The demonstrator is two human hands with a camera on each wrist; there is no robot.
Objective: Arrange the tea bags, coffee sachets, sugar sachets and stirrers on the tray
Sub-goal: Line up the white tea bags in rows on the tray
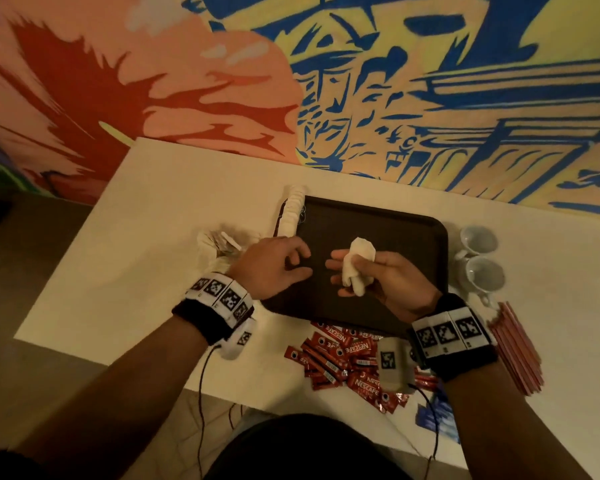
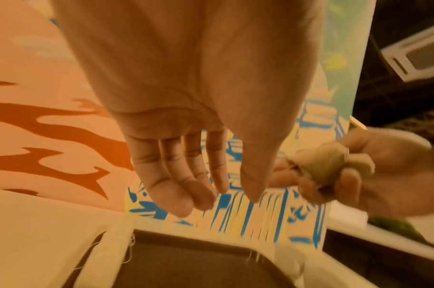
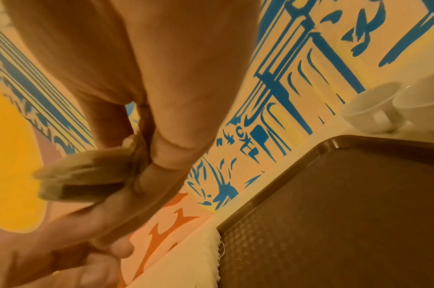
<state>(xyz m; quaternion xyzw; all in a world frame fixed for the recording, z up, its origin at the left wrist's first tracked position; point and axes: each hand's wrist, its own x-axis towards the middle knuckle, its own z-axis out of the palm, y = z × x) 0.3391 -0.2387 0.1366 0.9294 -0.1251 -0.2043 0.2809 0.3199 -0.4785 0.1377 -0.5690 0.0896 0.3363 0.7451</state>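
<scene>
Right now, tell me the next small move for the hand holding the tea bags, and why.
Probably lower the right hand and set its tea bags down beside the row of tea bags along the tray's left edge. The bundle is held above the bare tray, and the left hand holds nothing, free to straighten them.

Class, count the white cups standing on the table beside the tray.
2. Both stand right of the tray: far cup near its far right corner, near cup just in front. None seems hidden.
</scene>
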